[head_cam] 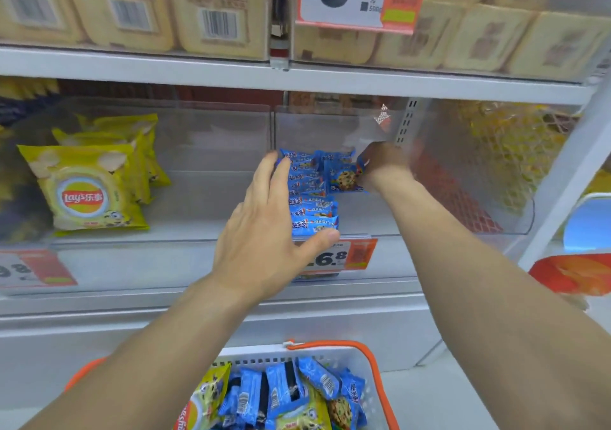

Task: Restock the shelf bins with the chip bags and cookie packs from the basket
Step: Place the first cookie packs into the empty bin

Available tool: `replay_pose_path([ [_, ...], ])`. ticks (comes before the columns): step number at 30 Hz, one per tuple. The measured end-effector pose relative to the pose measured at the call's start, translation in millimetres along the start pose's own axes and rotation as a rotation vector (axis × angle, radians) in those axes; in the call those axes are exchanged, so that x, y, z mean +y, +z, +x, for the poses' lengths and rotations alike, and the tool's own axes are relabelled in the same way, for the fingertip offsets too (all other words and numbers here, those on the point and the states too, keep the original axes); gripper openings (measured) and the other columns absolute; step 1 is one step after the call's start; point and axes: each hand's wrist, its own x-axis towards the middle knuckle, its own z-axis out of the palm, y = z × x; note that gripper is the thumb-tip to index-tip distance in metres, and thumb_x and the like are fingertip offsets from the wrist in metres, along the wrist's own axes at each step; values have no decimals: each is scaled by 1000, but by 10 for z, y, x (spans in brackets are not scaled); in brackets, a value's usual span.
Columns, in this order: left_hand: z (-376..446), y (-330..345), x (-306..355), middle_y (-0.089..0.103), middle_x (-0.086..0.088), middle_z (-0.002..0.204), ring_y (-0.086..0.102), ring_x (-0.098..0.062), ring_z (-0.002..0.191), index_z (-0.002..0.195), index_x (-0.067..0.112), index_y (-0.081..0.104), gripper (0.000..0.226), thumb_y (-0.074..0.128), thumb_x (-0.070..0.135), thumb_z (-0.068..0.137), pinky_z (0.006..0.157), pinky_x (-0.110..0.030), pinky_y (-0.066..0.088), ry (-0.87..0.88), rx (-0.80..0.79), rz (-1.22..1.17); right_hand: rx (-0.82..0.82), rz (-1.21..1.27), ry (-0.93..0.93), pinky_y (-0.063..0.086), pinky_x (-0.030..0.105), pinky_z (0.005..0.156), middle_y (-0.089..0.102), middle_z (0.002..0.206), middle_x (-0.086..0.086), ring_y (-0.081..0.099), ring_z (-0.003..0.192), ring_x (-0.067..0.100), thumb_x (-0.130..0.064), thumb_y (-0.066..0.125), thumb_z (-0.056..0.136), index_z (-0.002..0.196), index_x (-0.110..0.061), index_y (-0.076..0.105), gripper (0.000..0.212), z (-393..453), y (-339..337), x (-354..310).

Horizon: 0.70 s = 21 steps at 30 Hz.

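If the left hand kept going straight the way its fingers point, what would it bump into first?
Most likely the row of blue cookie packs in the clear bin. The left hand is open, fingertips already at the row's left edge; whether they touch is unclear.

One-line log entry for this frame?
restock | left hand steadies cookie packs | right hand placing pack in bin | basket part-full

Both arms are bare from the lower frame edge up to the wrists, with no sleeve, cuff or glove anywhere on them. The left hand [264, 241] carries no ring, watch or band, and its thumbnail is short and unpainted. The right hand [385, 165] is blurred, its wrist likewise unadorned.
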Motion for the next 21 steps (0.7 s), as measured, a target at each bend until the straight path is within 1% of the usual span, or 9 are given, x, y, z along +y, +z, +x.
replay_pose_path([
  [4,-5,5,-1,-1,17,161,33,-12,141,156,25,10,109,62,74,74,94,-40,47,-3,11,3,-15,79,26,50,28,73,68,109,11,66,101,27,-11,69,83,115,-7,63,33,84,80,-66],
  [6,-15,10,0,-2,17,161,35,-13,140,155,26,12,107,62,74,74,93,-40,48,-5,20,5,-72,238,73,55,31,77,69,106,10,68,97,24,-15,75,78,119,-9,57,45,114,130,-63],
  [8,-27,15,2,-2,17,161,39,-15,138,154,27,14,104,62,74,75,91,-39,48,0,25,14,-81,298,101,58,34,78,70,107,13,69,98,26,-18,78,75,122,-12,53,53,111,179,-42],
  [10,-36,20,2,-3,16,162,42,-17,136,152,28,17,99,62,73,75,90,-38,47,5,27,20,-57,311,103,57,35,75,66,111,16,67,100,28,-21,78,75,114,-18,48,49,96,215,-18],
  [13,-48,22,1,-4,15,162,42,-16,135,148,30,22,94,62,73,76,88,-36,46,6,30,25,-21,307,53,52,34,65,62,113,15,67,90,31,-22,74,79,103,-26,43,40,58,233,-9],
  [15,-55,20,3,-4,15,162,43,-16,134,147,30,24,91,62,73,76,86,-34,46,9,28,33,-15,314,31,54,37,68,64,102,15,68,87,32,-19,71,82,110,-25,44,39,34,245,-5],
  [17,-59,17,7,-4,15,161,45,-16,132,143,32,29,85,61,73,76,80,-31,43,12,20,40,-10,283,6,52,37,66,65,94,12,66,85,32,-15,68,85,121,-24,44,45,19,261,-7],
  [19,-58,12,17,-4,15,161,48,-16,128,138,34,35,78,59,74,75,75,-28,35,12,10,42,-1,208,-24,44,33,63,66,98,14,64,85,33,-15,66,88,121,-22,46,40,-4,262,-22],
  [21,-54,12,22,-5,16,160,50,-16,126,135,36,38,75,58,75,75,73,-27,32,11,7,46,-18,132,-39,43,32,68,66,109,16,63,94,34,-18,65,91,118,-18,54,29,-16,263,-29],
])
